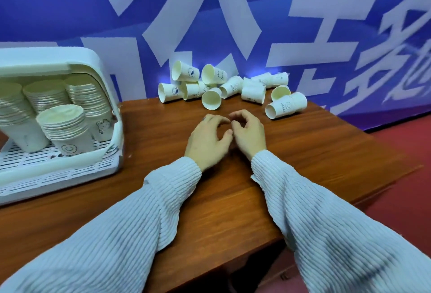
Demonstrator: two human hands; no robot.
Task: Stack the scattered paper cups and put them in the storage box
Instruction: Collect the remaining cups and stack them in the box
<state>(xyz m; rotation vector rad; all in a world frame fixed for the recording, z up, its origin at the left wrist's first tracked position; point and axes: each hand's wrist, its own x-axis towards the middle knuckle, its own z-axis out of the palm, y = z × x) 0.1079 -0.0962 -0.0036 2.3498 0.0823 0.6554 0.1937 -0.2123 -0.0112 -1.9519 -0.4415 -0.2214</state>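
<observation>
Both hands rest side by side on the brown wooden surface (233,199), fingers loosely curled, neither holding anything: the left hand (208,140) and the right hand (248,133) nearly touch at the thumbs. Just beyond them the scattered paper cups (224,87) lie tipped over in a heap against the blue wall (70,1). At the left stands the white storage box (109,82), open toward the camera, with four stacks of cups (63,124) inside
</observation>
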